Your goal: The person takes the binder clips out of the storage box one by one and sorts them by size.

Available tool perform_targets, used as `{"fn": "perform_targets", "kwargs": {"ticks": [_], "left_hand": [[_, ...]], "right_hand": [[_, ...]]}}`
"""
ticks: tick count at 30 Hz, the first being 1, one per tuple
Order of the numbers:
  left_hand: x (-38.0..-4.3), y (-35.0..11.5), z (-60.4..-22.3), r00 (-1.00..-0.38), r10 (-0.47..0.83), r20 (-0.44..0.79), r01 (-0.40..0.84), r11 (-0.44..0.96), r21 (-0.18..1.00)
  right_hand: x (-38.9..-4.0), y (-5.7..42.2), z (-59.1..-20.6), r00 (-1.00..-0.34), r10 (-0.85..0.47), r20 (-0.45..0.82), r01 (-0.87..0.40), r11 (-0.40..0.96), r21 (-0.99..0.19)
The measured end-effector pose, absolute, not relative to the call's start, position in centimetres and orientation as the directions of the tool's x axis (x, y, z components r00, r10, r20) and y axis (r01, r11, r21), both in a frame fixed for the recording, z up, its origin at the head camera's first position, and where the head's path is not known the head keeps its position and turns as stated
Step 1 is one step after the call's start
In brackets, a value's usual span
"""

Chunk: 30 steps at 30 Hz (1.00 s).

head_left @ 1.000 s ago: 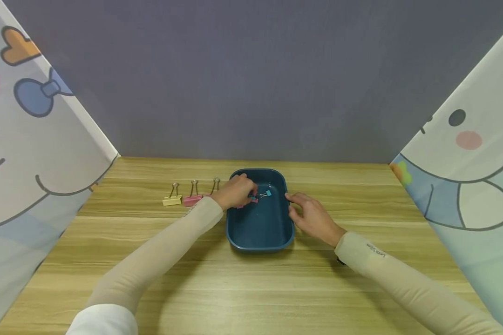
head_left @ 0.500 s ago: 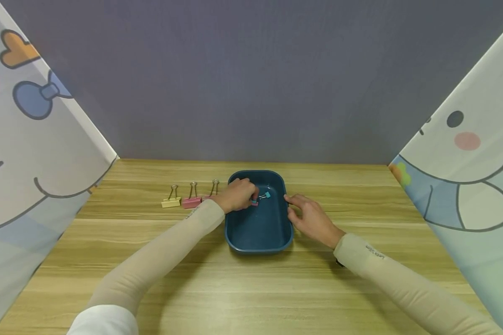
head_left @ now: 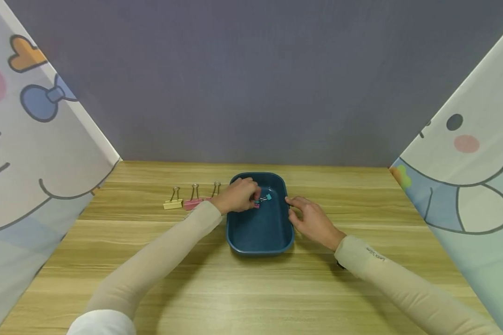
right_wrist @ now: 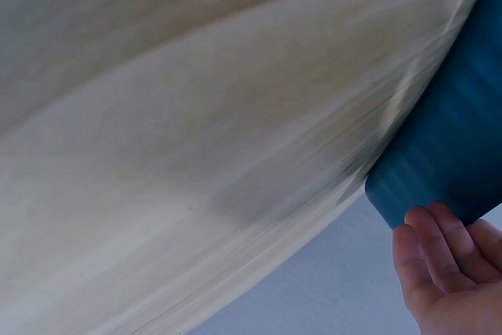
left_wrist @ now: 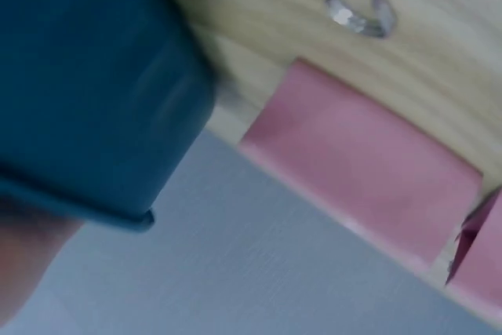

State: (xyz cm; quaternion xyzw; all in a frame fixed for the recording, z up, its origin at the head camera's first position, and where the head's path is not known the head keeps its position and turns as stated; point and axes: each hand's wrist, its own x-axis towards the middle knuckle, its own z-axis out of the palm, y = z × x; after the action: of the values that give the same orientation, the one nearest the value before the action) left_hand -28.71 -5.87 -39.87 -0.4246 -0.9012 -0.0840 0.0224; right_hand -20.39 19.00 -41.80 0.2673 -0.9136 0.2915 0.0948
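Observation:
My left hand (head_left: 238, 194) reaches over the left rim into a dark blue tray (head_left: 260, 242). Its curled fingers pinch at a small binder clip (head_left: 256, 204), showing teal and pink bits at the fingertips; the fingers partly hide it, so whether one or two clips are there cannot be told. Just right of the fingertips lies a small teal binder clip (head_left: 268, 197) on the tray's floor. My right hand (head_left: 314, 221) rests against the tray's right side; in the right wrist view its fairly straight fingers (right_wrist: 439, 253) touch the outer wall.
Left of the tray, larger binder clips stand in a row with handles up: a yellow clip (head_left: 173, 204), a pink clip (head_left: 193, 204) and another pink clip (left_wrist: 361, 166) partly behind the left wrist. A grey partition (head_left: 251, 93) rises behind the wooden table (head_left: 251, 293).
My left hand has shifted slightly right within the tray, its fingertips drawing closer to the teal clip. The pink bit near its palm is now hidden. My right hand stays against the tray.

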Motion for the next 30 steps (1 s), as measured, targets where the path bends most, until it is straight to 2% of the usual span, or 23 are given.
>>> {"fn": "perform_targets", "kwargs": {"ticks": [9, 16, 30], "left_hand": [[-27.2, -7.7, -37.4, -0.596, 0.776, 0.205, 0.797, 0.540, 0.270], [-26.8, -9.6, -36.4, -0.570, 0.776, 0.270, 0.816, 0.499, 0.290], [-26.4, -12.4, -36.4, -0.623, 0.737, 0.263, 0.778, 0.548, 0.306]], "right_hand": [[-20.2, 18.7, -41.8, -0.842, -0.430, 0.325, -0.539, 0.693, -0.479], [-20.2, 18.9, -41.7, -0.842, -0.425, 0.332, -0.538, 0.702, -0.466], [-20.2, 18.7, -41.8, -0.842, -0.423, 0.335, -0.539, 0.698, -0.471]]}}
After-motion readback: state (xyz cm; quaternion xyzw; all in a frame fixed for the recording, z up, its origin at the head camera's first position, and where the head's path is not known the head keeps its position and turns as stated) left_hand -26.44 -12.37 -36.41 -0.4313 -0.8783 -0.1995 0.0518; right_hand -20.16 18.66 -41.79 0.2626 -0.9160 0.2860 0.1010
